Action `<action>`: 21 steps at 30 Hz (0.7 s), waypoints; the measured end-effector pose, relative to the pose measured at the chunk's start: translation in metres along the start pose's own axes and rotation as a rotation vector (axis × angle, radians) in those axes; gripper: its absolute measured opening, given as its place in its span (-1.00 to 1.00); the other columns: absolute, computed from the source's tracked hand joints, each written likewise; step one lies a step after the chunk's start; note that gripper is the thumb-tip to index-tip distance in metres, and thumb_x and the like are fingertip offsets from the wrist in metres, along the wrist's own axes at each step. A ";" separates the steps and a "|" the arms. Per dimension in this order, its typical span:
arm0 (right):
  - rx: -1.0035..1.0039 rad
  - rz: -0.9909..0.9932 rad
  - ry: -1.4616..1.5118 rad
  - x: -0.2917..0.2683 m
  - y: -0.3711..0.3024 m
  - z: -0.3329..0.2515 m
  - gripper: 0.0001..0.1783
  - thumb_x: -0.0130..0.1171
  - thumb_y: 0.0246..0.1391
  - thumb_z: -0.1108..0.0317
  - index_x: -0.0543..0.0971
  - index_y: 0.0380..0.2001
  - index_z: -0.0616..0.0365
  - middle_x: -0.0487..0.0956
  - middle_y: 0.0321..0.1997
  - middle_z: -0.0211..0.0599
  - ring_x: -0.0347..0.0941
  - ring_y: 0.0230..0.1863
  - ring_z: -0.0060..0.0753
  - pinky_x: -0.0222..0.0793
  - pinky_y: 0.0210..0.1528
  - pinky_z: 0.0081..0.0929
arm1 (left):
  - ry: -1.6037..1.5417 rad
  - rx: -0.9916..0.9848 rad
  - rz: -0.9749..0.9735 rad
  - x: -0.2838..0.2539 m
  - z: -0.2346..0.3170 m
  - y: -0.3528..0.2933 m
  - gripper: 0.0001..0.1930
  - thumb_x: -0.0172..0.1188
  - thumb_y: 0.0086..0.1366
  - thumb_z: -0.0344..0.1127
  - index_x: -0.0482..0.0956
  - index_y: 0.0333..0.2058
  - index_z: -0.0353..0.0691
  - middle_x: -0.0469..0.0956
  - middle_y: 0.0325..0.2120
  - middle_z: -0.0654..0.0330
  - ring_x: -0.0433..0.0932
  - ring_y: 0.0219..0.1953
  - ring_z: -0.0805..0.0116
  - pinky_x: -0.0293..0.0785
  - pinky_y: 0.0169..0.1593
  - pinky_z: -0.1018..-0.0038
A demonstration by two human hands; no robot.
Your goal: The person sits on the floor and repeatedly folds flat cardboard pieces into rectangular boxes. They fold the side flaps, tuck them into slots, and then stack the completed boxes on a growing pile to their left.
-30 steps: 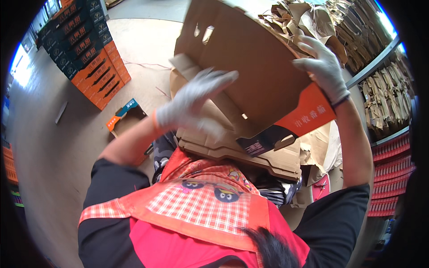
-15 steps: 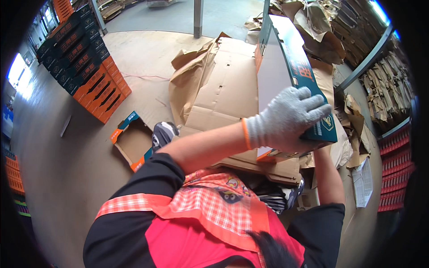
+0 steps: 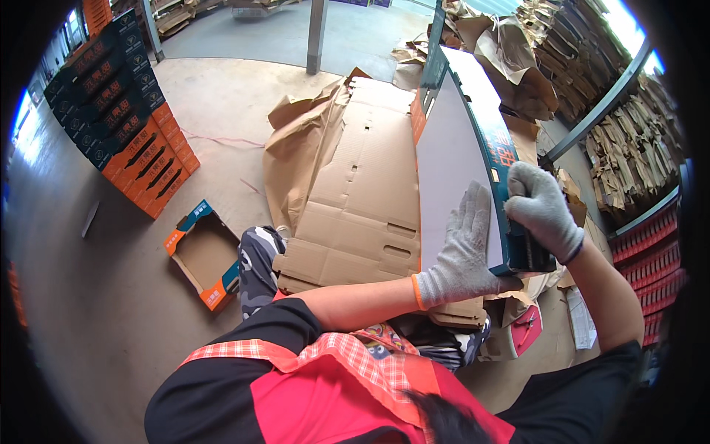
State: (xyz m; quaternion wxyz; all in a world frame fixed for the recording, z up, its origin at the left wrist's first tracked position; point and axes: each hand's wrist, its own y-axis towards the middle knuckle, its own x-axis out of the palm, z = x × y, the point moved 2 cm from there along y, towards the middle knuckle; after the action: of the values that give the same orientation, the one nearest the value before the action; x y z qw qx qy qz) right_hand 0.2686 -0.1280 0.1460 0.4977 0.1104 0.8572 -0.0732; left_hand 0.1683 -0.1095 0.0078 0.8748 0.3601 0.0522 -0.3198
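A cardboard box [image 3: 452,170], white inside with a dark green and orange printed wall, stands tilted on its edge in front of me at the right. My left hand [image 3: 462,255], in a grey knit glove, lies with fingers stretched against the white inner face near the lower end. My right hand [image 3: 543,211], gloved too, is closed at the green wall's edge, its curled fingers pressed to it; the fingertips are partly hidden. Beneath the box and to its left lies a pile of flat brown cardboard blanks [image 3: 359,185].
An open shallow box [image 3: 209,255] lies on the floor at my left. Behind it rises a tall stack of green and orange boxes [image 3: 122,122]. Crumpled brown paper [image 3: 510,55], a metal post [image 3: 316,37] and red stacked crates [image 3: 647,274] stand around.
My left hand has moved from over the green wall down onto the white inner face. The right hand has come up from beneath to the green wall's outer side. The view has shifted slightly.
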 end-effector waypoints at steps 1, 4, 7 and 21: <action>-0.194 0.038 -0.063 0.005 0.006 -0.003 -0.83 0.17 -0.15 0.42 0.37 -0.51 0.13 0.37 -0.55 -0.33 0.34 -0.48 -0.39 0.30 -0.37 -0.40 | -0.090 0.019 0.003 0.001 0.000 -0.002 0.48 0.48 -0.36 0.26 -0.31 0.32 -0.44 -0.24 0.32 -0.32 -0.31 0.40 -0.26 -0.31 0.39 -0.02; -0.545 0.103 -0.319 0.036 0.023 -0.019 -0.86 0.18 -0.13 0.40 0.43 -0.48 0.11 0.46 -0.50 -0.20 0.43 -0.41 -0.11 0.33 -0.33 -0.30 | -0.187 0.073 -0.042 -0.003 -0.002 -0.005 0.27 0.47 -0.25 0.10 -0.13 0.30 -0.40 -0.07 0.27 -0.25 -0.14 0.36 -0.24 -0.20 0.39 0.11; -0.837 0.033 -0.320 0.056 0.035 -0.051 -0.71 0.28 -0.07 0.25 0.49 -0.27 0.10 0.54 -0.37 -0.21 0.51 -0.32 -0.16 0.40 -0.24 -0.28 | -0.346 -0.005 -0.176 -0.014 -0.010 -0.015 0.18 0.46 -0.17 -0.01 -0.11 0.30 -0.38 -0.02 0.25 -0.28 -0.09 0.34 -0.29 -0.15 0.39 0.15; -0.833 0.078 -0.226 0.087 0.126 -0.009 -0.73 0.35 -0.12 0.25 0.56 -0.38 0.15 0.59 -0.45 -0.13 0.55 -0.43 -0.14 0.44 -0.32 -0.36 | -0.434 -0.368 -0.643 -0.088 -0.007 -0.081 -0.14 0.35 0.08 -0.19 0.13 0.28 -0.41 0.29 0.20 -0.21 0.30 0.25 0.07 0.19 0.30 0.31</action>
State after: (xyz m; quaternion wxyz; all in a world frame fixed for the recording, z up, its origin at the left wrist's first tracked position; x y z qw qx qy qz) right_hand 0.2527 0.0059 0.0728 0.5930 -0.0762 0.7487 0.2865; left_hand 0.0516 -0.1023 -0.0173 0.7708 0.0879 0.0325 -0.6302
